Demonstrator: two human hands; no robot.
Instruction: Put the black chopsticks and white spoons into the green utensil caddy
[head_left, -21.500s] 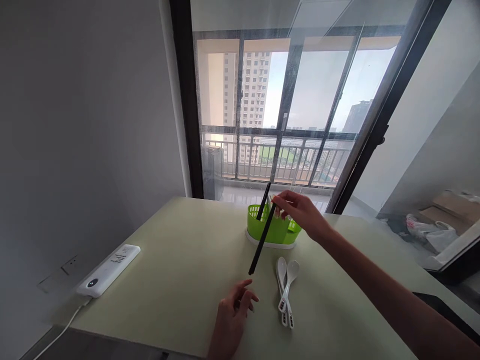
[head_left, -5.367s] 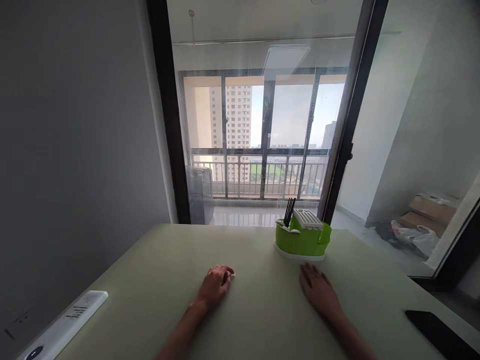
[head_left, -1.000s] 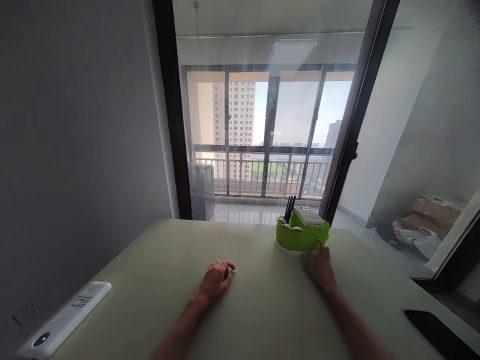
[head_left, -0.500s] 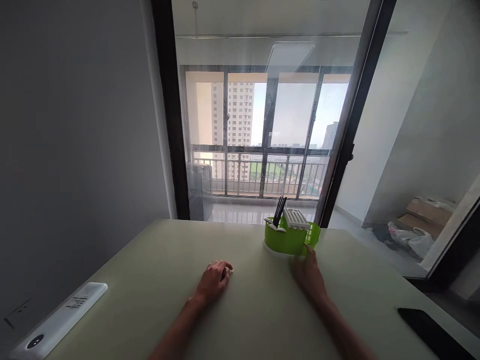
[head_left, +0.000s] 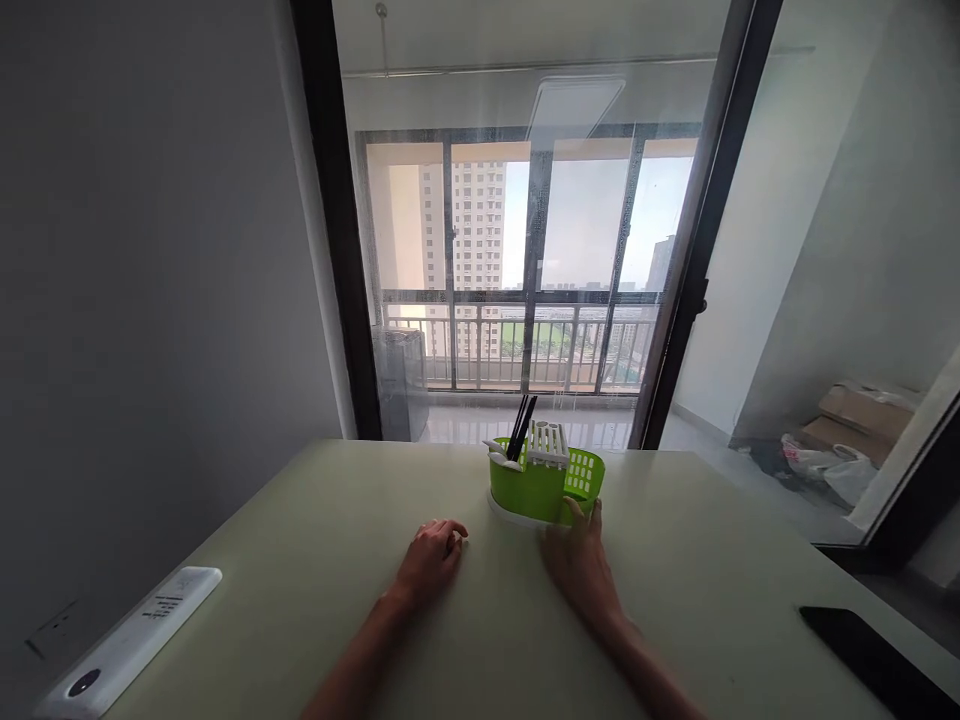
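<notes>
Two hands reach over the bench [head_left: 300,530]: our left hand [head_left: 431,555] rests there half curled, with nothing visible in its grasp, and our right hand [head_left: 585,568] is up against the green caddy [head_left: 529,492]. That hand is blurred, so we cannot tell whether it pinches the caddy or merely touches it. The caddy stands upright just beyond the right hand, ahead and to the right of the left one, on its white base [head_left: 508,514]. We judge it thin moulded plastic: light, fairly stiff, with a little give in the perforated wall [head_left: 581,470] beyond the right hand. Its smooth sides could slip, and on this bench it should swivel readily. Black chopsticks [head_left: 523,425] lean tall at the end farther from the right hand, with white spoons [head_left: 504,461] beside them; they probably make that end heavier. The spoons look like glazed ceramic, we think, so they could chip in a fall. For a sure hold we would favour the solid lower body, one hand at each end, and include the base, since we cannot see whether it is fixed. The white slotted piece [head_left: 547,445] on top may lift away.
</notes>
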